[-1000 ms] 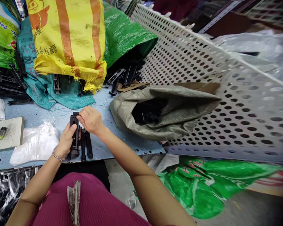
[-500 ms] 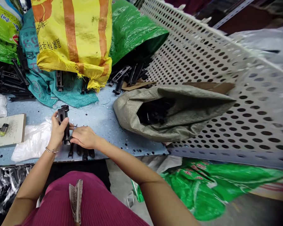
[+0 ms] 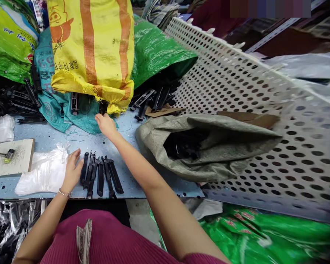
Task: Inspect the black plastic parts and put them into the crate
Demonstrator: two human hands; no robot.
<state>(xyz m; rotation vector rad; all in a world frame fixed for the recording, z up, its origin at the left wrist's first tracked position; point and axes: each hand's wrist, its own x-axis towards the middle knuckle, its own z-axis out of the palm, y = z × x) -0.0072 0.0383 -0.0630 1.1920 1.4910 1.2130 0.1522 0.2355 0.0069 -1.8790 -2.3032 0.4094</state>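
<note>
My left hand (image 3: 72, 170) is open, fingers spread, at the left end of a row of long black plastic parts (image 3: 100, 178) near the table's front edge. These lie side by side, several of them. My right hand (image 3: 106, 125) reaches forward to the mouth of the yellow sack (image 3: 107, 44). Its thumb and forefinger look apart, just below a black plastic part (image 3: 103, 107) that pokes out there; its other fingers are hidden. Another slotted black part (image 3: 74, 103) sticks out on the teal sack (image 3: 55, 113).
White plastic bags (image 3: 44, 168) lie left of my left hand, beside a board (image 3: 13, 156) with a small brush-like tool on it. An open grey sack (image 3: 151, 135) of black parts lies right, against a perforated white panel (image 3: 236, 73). Black parts (image 3: 19, 101) heap at far left.
The black part held upright in both hands is out of them; the row now shows fully. My right hand has moved forward to the yellow sack. My left hand has opened. The view has shifted slightly.
</note>
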